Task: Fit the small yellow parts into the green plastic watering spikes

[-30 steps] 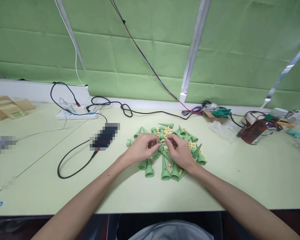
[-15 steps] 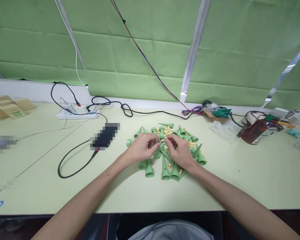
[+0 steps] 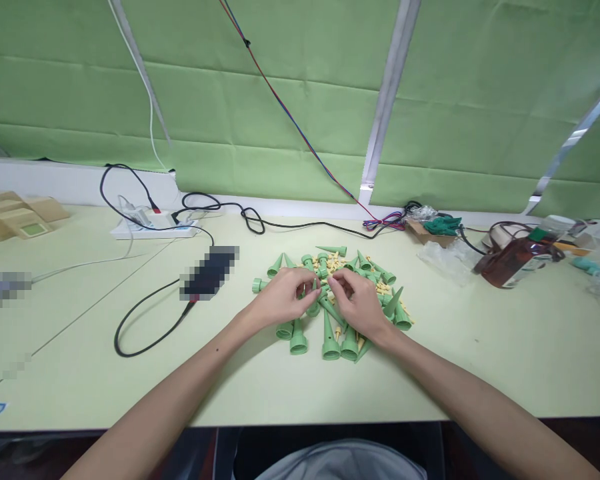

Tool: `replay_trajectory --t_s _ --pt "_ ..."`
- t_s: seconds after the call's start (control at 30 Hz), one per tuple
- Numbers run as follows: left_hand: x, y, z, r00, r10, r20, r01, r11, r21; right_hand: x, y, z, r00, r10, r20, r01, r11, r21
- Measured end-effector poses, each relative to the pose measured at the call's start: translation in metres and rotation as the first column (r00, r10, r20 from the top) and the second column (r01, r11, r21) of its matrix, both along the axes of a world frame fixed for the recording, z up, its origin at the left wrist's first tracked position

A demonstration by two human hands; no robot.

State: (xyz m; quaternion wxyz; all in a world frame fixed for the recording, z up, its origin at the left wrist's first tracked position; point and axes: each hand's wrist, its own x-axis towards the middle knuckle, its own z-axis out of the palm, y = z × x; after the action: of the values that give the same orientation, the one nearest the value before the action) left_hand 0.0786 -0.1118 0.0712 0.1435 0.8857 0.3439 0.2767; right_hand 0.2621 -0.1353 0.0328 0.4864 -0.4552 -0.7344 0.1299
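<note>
My left hand (image 3: 286,295) hovers over the left side of a pile of green plastic watering spikes (image 3: 331,343), its fingers curled and thumb closing toward the index finger. Just under that thumb is a green spike (image 3: 313,305); whether the hand holds it or only hides part of it, I cannot tell. Facing it across a small gap, my right hand (image 3: 360,301) is bent into a pinch at the middle of the pile. Whatever lies between its fingertips is too small to name. Small yellow plastic pieces (image 3: 383,289) are scattered among the spikes.
Left of the pile lies a blurred dark device (image 3: 210,273) on a black cable. A white power strip (image 3: 155,229) sits behind it. On the right are a clear plastic bag (image 3: 447,263), a brown bottle (image 3: 515,263) and a cardboard box (image 3: 427,233) with green material.
Both hands stay nearly in place over the pile. The right fingertips have shifted very slightly to the left; the view has also moved a little.
</note>
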Motion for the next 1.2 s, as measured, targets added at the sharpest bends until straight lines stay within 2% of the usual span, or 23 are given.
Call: replay_trajectory --t_s 0.43,0.63,1.03,1.2 --pt "-0.005 0.009 -0.015 0.992 0.008 -0.124 -0.017 0.997 -0.072 0.0 0.0 0.0 1.0 -0.002 -0.008 0.002 1.0 -0.004" --pt "-0.006 0.01 -0.018 0.983 -0.001 -0.185 -0.009 0.999 -0.051 -0.001 0.0 0.0 1.0 -0.003 -0.003 0.003 1.0 -0.007" --pt "-0.003 0.009 -0.014 0.997 0.063 -0.047 -0.07 0.984 -0.163 0.0 -0.001 0.001 0.999 0.001 -0.037 -0.001 1.0 0.003" --pt "-0.001 0.01 -0.013 0.992 0.11 0.065 -0.087 0.954 -0.286 -0.001 -0.004 0.001 0.997 0.016 -0.073 -0.014 0.999 0.031"
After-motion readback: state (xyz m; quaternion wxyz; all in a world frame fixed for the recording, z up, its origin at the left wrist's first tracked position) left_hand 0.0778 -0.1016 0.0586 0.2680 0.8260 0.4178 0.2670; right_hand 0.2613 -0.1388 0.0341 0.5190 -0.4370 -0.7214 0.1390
